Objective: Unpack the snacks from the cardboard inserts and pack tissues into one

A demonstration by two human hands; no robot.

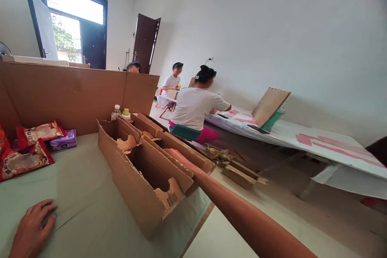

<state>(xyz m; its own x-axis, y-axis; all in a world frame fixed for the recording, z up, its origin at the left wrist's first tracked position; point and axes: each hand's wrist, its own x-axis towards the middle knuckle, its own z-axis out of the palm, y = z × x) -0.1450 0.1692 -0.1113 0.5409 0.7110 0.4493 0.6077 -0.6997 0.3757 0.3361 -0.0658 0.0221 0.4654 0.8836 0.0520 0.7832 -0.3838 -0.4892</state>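
Note:
My left hand [32,227] lies flat on the pale green table cover [78,185] at the lower left, fingers spread, holding nothing. My right arm stretches forward from the lower right; my right hand [173,154] reaches behind the far flap of an open brown cardboard box [145,169] that lies on the table's right side. Its fingers are hidden by the box flaps. The box has several open flaps and a barcode on one tab.
Red snack packets [26,155] and a purple packet [63,141] lie at the left. A tall cardboard screen [66,92] stands behind the table. Two small bottles [121,112] stand by it. A seated person [195,107] works at a low board [302,137]; other people sit farther back.

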